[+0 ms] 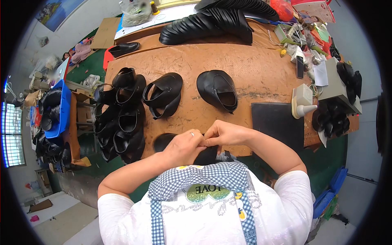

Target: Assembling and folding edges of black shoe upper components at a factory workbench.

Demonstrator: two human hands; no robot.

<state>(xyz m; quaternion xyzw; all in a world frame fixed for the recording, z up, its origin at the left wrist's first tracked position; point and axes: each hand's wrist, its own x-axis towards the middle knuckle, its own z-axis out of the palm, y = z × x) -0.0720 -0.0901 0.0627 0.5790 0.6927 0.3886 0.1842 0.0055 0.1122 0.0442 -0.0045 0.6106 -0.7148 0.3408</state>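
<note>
At the near edge of the workbench, a black leather shoe upper [207,156] is held close to my apron. My left hand [183,146], with a ring on one finger, is closed on it. My right hand [227,133] pinches at the same spot, its fingertips meeting those of the left. What lies exactly between the fingertips is hidden. The rounded black end [162,141] shows beyond my left hand. Farther off lie a single black shoe upper [217,89] and a small overlapping pair of uppers [164,94].
Piled black uppers [122,118] line the bench's left side. A black mat [278,122] and a white glue bottle [303,104] are on the right. Long rows of stacked black pieces [208,27] run along the back. A blue basket [61,112] stands far left.
</note>
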